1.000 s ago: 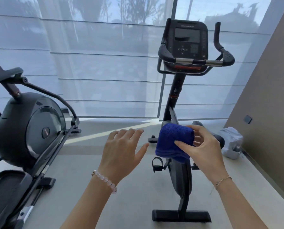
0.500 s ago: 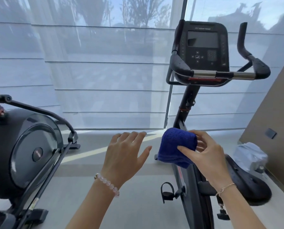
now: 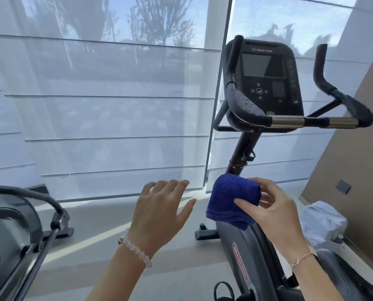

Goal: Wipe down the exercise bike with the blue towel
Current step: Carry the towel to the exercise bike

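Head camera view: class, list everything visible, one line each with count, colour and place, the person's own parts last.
exercise bike: one, black and grey, right of centre
console: one, black, atop the bike's post
handlebars: one set, black with silver sections, around the console
blue towel: one, blue, folded, in front of the bike's post
second machine: one, dark grey, left edge
white bundle: one, white, floor by the right wall
blinds: two panels, white, across the windows behind
bead bracelet: one, pink, left wrist
chain bracelet: one, gold, right wrist
left hand: one, open, left of the towel
right hand: one, grips the towel
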{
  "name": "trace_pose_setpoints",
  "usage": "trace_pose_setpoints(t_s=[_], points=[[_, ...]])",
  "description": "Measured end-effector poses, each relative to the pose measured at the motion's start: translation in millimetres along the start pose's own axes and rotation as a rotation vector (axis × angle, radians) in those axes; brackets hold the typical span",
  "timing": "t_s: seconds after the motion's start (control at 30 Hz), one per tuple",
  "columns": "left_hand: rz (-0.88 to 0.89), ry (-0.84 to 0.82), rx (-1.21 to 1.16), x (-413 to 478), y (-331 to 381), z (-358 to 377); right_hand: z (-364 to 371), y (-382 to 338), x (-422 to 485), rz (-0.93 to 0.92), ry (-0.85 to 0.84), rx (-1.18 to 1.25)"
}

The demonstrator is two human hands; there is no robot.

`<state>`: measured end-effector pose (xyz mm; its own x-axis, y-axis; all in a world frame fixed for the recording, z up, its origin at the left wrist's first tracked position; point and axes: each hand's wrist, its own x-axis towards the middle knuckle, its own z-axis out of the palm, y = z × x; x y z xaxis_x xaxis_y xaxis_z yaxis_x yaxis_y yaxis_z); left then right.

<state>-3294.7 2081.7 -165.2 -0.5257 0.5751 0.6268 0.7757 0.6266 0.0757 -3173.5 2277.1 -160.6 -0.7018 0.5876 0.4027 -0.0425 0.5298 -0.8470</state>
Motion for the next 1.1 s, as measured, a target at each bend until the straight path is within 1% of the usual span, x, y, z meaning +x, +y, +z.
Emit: trace_pose_setpoints(t_s=[0.23,0.4,0.77,0.97,1.1], points=[[0.097,0.001,-0.055,73,-76,35,58,-6,72,-0.005,0.1,-0.017],[0.154,-0.02,-0.09,116,-109,69,82,5,116,-0.008,0.18,-0.046],[0.242,-0.032,-0.147,226,-158,163,127,49,229,0.008,0.293,-0.031],[0.301,-0.044,-0.183,305,-170,212,147,74,293,0.053,0.343,0.009],[0.333,-0.047,-0.237,337,-174,241,149,86,317,0.091,0.391,-0.014]])
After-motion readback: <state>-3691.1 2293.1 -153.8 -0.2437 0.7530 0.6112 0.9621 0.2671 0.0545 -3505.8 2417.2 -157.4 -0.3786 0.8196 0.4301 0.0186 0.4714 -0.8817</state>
